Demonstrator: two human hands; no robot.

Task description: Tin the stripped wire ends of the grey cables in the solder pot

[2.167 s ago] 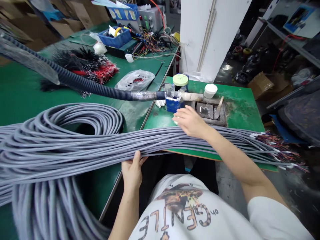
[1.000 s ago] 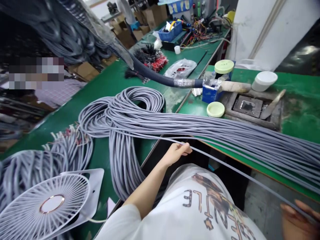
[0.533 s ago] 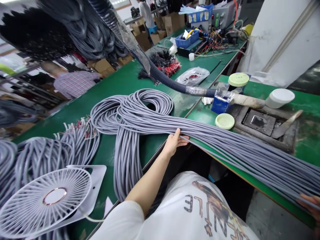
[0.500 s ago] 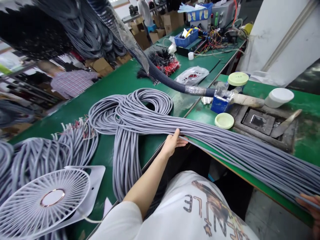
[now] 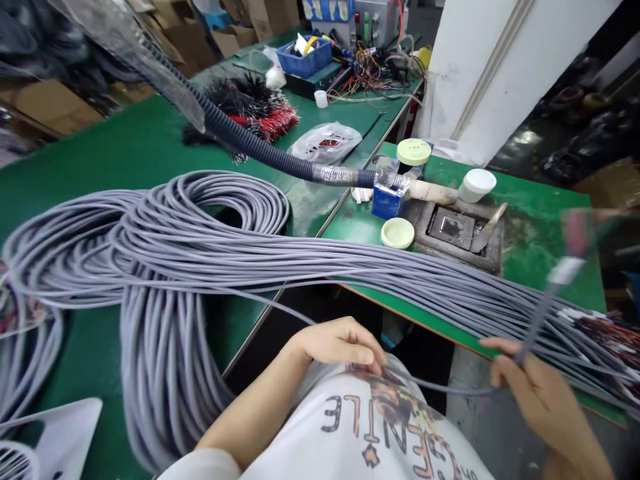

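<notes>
A large bundle of grey cables (image 5: pixel 350 257) runs from coils at the left across the bench to the right, where thin coloured wires (image 5: pixel 600 337) show at its ends. One grey cable (image 5: pixel 450 388) hangs apart from the bundle, in front of my shirt. My left hand (image 5: pixel 345 343) is closed around this cable, fingers curled, near my belly. My right hand (image 5: pixel 533 387) grips the same cable near its end, which points up, blurred, with a white band (image 5: pixel 566 270) and reddish wires above it.
A flexible duct (image 5: pixel 280 157) crosses over the bench to a blue box (image 5: pixel 389 202). Behind the bundle lie a solder pot (image 5: pixel 453 230) with a scraper, a pale green dish (image 5: pixel 397 233) and a white cup (image 5: pixel 477 185). Part of a white fan (image 5: pixel 65 433) shows at the lower left.
My left hand has left the bundle and come down to my belly with one cable. My right hand has moved left, lifting that cable's end. The view has shifted right.
</notes>
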